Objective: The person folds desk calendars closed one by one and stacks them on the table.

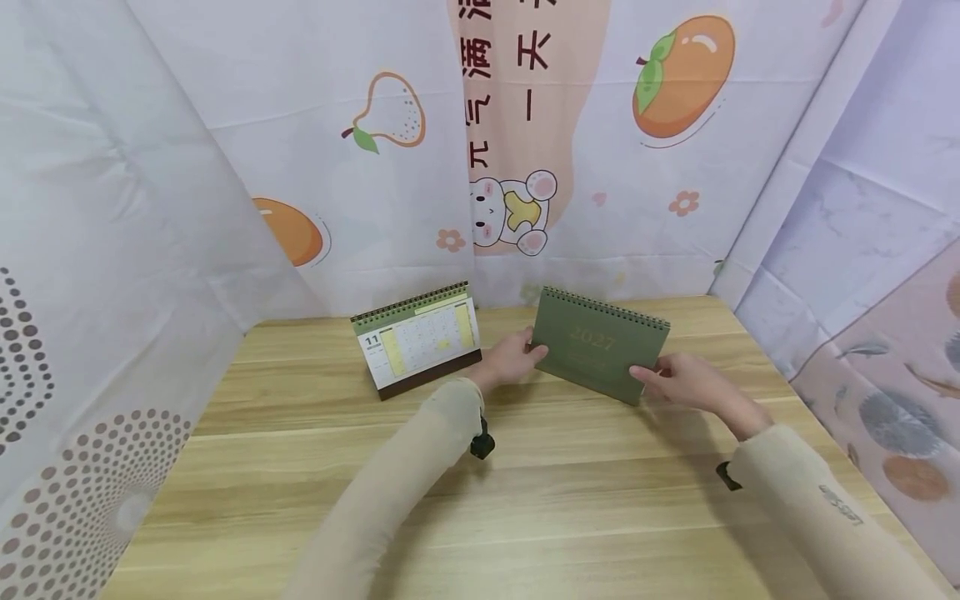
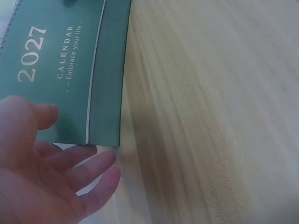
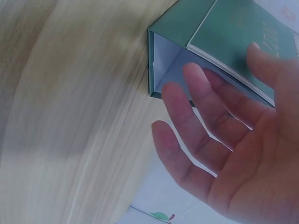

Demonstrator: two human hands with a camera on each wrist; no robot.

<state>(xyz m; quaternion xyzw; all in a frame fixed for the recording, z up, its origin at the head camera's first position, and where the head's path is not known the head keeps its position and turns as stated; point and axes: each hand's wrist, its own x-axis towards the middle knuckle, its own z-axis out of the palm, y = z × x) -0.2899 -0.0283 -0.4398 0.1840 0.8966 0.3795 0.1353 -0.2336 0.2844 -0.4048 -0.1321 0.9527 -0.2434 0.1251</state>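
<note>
A green desk calendar [image 1: 592, 346] with "2027" on its cover and a spiral binding along the top stands on the table's right half. My left hand [image 1: 512, 358] holds its left end, the thumb [image 2: 46, 115] over the cover and the other fingers at the side edge. At the opposite end, my right hand [image 1: 686, 382] grips it with the thumb [image 3: 261, 63] in front and fingers by the open side of the folded stand. Left of my left hand stands a second desk calendar [image 1: 423, 340], turned to a page marked 11 with yellow columns.
Both calendars stand on a wood-grain table [image 1: 555, 517], towards its back edge. Behind it hangs a white curtain [image 1: 300, 125] printed with fruit and a cartoon animal. More patterned cloth [image 1: 885, 275] closes in the right side, and dotted cloth [image 1: 90, 350] the left.
</note>
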